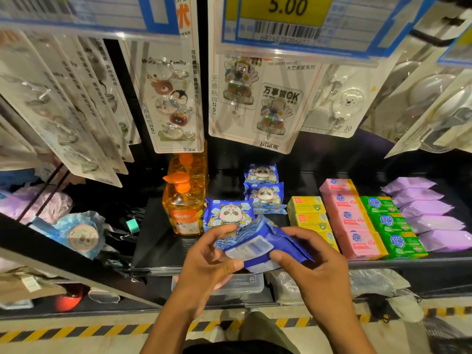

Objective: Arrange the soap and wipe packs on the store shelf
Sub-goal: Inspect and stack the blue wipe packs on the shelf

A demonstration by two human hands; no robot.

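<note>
Both hands hold a small stack of blue panda wipe packs [258,245] in front of the black shelf [158,241]. My left hand [212,261] grips the stack's left side with thumb under and fingers over. Its right end is pinched by my right hand [311,261]. More blue panda wipe packs [229,213] stand on the shelf just behind, with two further ones [265,195] deeper in. To the right lie rows of yellow soap boxes [307,213], pink soap bars [352,218], green soap bars [390,223] and purple wipe packs [431,215].
Two orange pump bottles [184,200] stand left of the panda packs. Hook cards [258,103] hang from pegs above the shelf, below price tags [288,19]. A lower shelf holds plastic boxes [242,282]. Yellow-black tape [76,330] marks the floor edge.
</note>
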